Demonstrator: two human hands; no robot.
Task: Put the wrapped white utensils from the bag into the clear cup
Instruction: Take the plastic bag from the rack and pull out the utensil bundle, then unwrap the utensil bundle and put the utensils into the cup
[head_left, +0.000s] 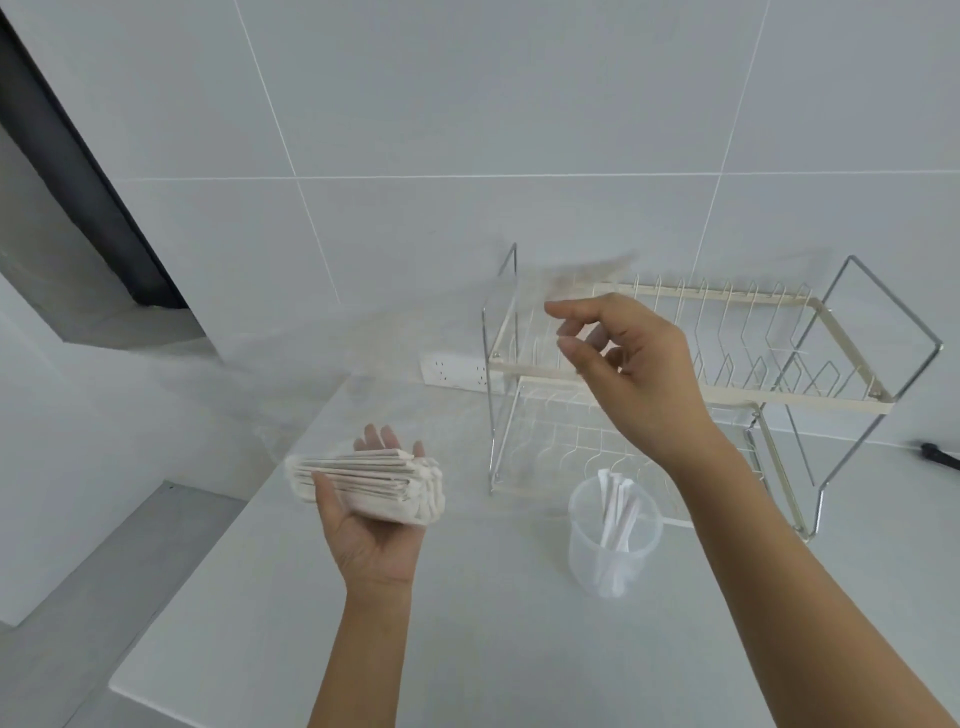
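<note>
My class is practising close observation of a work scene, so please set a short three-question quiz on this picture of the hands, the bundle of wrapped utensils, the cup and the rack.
1. True or false: the clear cup already holds some wrapped white utensils.
2. Which hand holds the bundle of wrapped utensils? A) left hand B) right hand C) both
3. Fill in: behind the cup stands a two-tier wire dish ____.

Key
1. True; several stand tilted inside it.
2. A; the right hand is raised in front of the rack, fingers loosely curled and empty.
3. rack
</note>
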